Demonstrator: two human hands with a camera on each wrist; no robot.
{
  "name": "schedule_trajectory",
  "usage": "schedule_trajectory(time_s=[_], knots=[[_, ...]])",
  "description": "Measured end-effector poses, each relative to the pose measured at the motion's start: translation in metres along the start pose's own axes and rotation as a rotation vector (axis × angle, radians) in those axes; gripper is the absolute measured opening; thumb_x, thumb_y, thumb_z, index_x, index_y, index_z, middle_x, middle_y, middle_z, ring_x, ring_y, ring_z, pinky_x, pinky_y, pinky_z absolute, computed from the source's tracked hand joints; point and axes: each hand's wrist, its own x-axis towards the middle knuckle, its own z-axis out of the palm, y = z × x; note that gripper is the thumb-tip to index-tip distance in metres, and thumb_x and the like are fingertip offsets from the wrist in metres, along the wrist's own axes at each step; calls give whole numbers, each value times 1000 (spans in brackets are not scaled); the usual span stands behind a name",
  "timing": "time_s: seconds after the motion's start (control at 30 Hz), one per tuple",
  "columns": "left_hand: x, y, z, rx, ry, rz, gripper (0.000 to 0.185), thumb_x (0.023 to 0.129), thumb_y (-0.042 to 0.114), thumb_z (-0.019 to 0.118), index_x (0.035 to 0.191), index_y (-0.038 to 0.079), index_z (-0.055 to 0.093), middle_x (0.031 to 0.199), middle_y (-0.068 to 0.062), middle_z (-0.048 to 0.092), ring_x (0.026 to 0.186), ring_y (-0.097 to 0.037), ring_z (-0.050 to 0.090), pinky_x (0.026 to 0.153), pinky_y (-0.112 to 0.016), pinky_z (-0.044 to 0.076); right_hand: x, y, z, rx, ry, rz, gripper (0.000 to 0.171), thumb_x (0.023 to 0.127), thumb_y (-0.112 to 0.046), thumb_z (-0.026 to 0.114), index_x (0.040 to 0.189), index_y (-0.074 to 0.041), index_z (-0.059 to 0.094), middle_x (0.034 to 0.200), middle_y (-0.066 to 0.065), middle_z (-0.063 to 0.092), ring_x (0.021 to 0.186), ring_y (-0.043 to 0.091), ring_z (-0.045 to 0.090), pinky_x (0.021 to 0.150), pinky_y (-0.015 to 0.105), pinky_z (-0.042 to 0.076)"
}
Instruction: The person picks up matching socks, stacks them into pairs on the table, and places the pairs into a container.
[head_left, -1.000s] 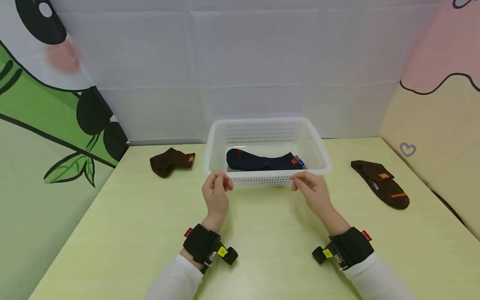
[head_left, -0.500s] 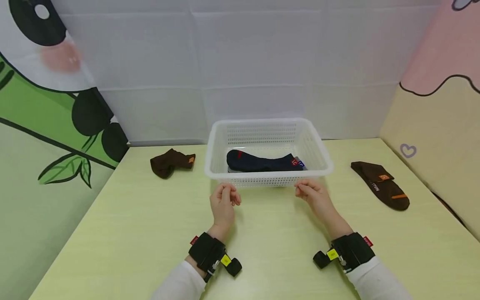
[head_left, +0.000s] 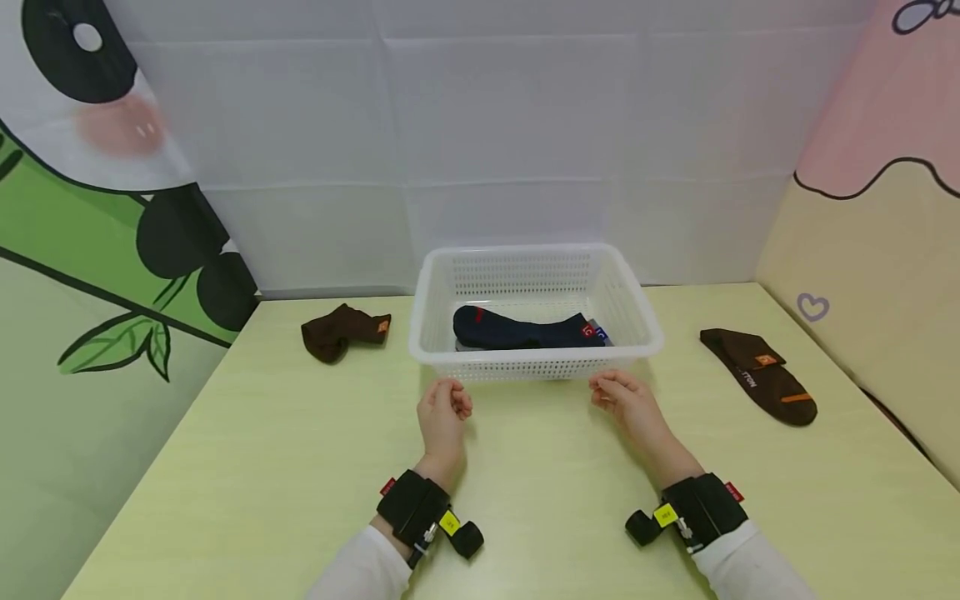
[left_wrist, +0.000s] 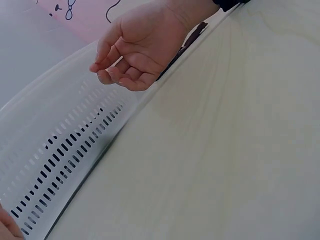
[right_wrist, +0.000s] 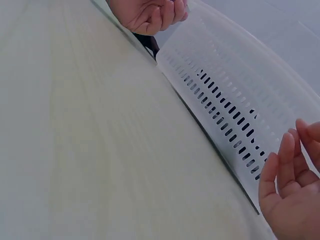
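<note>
— Both hands had come back off the basket point(head_left: 534, 367) since a second before, when their fingertips were at its near rim; now the left hand point(head_left: 444, 412) and right hand point(head_left: 624, 398) hovered just short of it, over the table point(head_left: 540, 492).

— Were they holding anything?

— No; each hung loosely curled, fingers relaxed and apart from the plastic; the wrist views showed bare palms beside the slotted wall.

— Why there, do you think?

— My guess: they had let go and were resting, one at each front corner, as if the basket had just been squared up between them.

— And where did the basket sit?

— At the middle of the table, just beyond both hands, with a navy sock point(head_left: 525, 331) lying flat inside; a balled brown sock point(head_left: 341, 332) lay well to its left; a flat brown sock point(head_left: 761, 375) lay well to its right.
</note>
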Motion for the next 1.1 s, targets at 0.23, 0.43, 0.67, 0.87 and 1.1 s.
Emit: schedule_trajectory(time_s=[0.23, 0.43, 0.67, 0.87, 1.1], knots=[[3, -4, -1, 0, 10, -97, 21, 92, 7, 44, 73, 10, 52, 59, 3, 51, 54, -8, 46, 54, -20, 37, 0, 4, 0, -24, 15, 108, 28, 95, 0, 46, 82, -17, 64, 84, -8, 62, 74, 5, 59, 73, 18, 49], [4, -4, -1, 23, -14, -98, 23, 94, 8, 43, 73, 11, 52, 59, 4, 51, 55, -8, 47, 54, -21, 38, 0, 5, 0, -70, 11, 120, 23, 95, -2, 47, 85, -12, 65, 86, -7, 62, 74, 5, 58, 73, 18, 49], [4, -5, 0, 37, -24, -92, 21, 92, 7, 43, 73, 10, 52, 60, 4, 51, 55, -7, 47, 55, -20, 38, 2, 6, 0, -91, 5, 124, 22, 95, -2, 46, 88, -9, 65, 86, -7, 61, 75, 5, 58, 74, 18, 49], [3, -4, 1, 46, -28, -80, 20, 92, 7, 43, 74, 10, 52, 61, 4, 51, 56, -6, 48, 56, -20, 39, 3, -3, -6, -95, 32, 148, 18, 97, -6, 46, 91, -12, 61, 88, -9, 60, 79, 5, 58, 77, 19, 50], [1, -4, 2, 50, -24, -75, 21, 93, 7, 42, 74, 10, 51, 61, 4, 51, 56, -7, 48, 55, -20, 40, 6, -27, -35, -250, 89, 121, 17, 99, -14, 46, 94, -16, 62, 87, -16, 59, 84, 1, 57, 78, 14, 48]])
